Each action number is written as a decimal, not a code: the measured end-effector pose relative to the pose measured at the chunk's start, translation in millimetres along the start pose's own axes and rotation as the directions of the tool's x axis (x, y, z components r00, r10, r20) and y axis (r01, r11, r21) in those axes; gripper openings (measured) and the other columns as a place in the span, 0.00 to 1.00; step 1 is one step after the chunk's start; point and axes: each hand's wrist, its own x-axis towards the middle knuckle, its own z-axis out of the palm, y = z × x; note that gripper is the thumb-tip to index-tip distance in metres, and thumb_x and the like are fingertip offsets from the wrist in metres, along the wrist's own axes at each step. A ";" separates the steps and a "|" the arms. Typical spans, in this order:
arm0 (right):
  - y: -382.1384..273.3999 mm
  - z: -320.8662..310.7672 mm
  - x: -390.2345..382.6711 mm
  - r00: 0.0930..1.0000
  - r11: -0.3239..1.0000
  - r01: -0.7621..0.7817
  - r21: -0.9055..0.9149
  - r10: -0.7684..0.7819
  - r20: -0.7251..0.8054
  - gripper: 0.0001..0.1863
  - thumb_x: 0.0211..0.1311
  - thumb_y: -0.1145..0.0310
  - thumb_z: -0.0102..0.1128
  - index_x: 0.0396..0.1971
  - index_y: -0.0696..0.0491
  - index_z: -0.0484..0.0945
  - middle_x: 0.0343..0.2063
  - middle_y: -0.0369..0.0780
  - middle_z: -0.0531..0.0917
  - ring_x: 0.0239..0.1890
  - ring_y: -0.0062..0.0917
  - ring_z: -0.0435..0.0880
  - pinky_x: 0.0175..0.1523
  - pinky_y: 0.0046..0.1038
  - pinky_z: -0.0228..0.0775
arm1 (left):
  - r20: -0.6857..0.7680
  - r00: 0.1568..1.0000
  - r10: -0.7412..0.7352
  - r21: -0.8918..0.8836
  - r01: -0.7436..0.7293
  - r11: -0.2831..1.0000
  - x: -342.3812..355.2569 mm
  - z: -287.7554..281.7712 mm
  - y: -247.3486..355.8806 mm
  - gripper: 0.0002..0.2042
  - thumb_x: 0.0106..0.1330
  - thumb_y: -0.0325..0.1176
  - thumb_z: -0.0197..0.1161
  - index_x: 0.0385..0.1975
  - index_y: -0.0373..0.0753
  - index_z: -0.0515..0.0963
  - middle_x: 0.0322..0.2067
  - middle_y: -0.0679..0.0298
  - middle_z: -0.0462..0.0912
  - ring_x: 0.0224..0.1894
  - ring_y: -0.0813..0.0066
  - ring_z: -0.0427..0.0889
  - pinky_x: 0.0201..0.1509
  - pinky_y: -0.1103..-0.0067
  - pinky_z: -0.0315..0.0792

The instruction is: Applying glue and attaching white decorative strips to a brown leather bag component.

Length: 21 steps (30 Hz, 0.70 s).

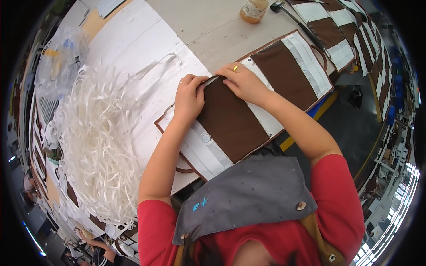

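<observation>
A flat, unfolded bag piece [230, 119] lies at a slant across the table in front of me. It has brown fabric panels, white strips, brown edging and a brown handle at each end. At the far edge of its nearer brown panel, my left hand [190, 97] is closed, thumb and fingers pinching the rim. Just right of it, my right hand [246, 84] grips the same edge, with a yellow ring on one finger. The fingertips nearly meet, and they cover what lies between them.
A big heap of white ribbon strips [102, 146] is to the left, by a clear plastic bag [60, 62]. Beyond the work stand a jar of amber liquid [254, 11] and a black-headed tool [277, 6]. More brown-and-white pieces [328, 33] lie far right.
</observation>
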 end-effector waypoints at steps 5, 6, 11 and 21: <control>-2.3 2.6 4.9 0.993 0.984 0.090 -0.156 -0.076 0.095 0.14 0.51 0.78 0.54 0.40 0.54 0.75 0.36 0.40 0.76 0.42 0.32 0.74 0.46 0.28 0.67 | 0.033 0.982 0.186 0.201 -0.189 0.961 -8.1 -2.3 -2.9 0.12 0.52 0.19 0.54 0.36 0.38 0.77 0.30 0.61 0.74 0.34 0.63 0.72 0.38 0.73 0.68; -2.3 3.5 5.2 0.985 0.954 0.147 -0.262 -0.117 0.124 0.15 0.50 0.78 0.54 0.40 0.54 0.76 0.36 0.39 0.76 0.42 0.31 0.74 0.46 0.28 0.67 | 0.072 0.968 0.242 0.306 -0.252 0.918 -8.0 -2.3 -2.0 0.12 0.50 0.19 0.54 0.35 0.37 0.77 0.29 0.61 0.74 0.33 0.62 0.72 0.37 0.73 0.67; -1.1 9.1 -1.6 0.974 0.875 0.224 -0.428 -0.218 0.064 0.15 0.48 0.77 0.54 0.39 0.55 0.75 0.36 0.37 0.76 0.42 0.29 0.74 0.47 0.29 0.67 | 0.000 0.993 0.118 0.152 -0.116 0.982 -9.9 -9.3 -0.4 0.11 0.51 0.20 0.54 0.34 0.37 0.76 0.29 0.61 0.74 0.33 0.61 0.72 0.38 0.72 0.67; -12.2 16.1 -0.5 0.995 0.985 0.092 -0.148 -0.083 0.064 0.17 0.52 0.78 0.49 0.44 0.53 0.73 0.37 0.38 0.78 0.44 0.29 0.75 0.43 0.27 0.71 | 0.007 0.994 -0.108 -0.015 0.108 0.994 -15.4 -19.0 -6.6 0.09 0.56 0.21 0.55 0.36 0.37 0.76 0.29 0.60 0.74 0.30 0.65 0.76 0.35 0.75 0.70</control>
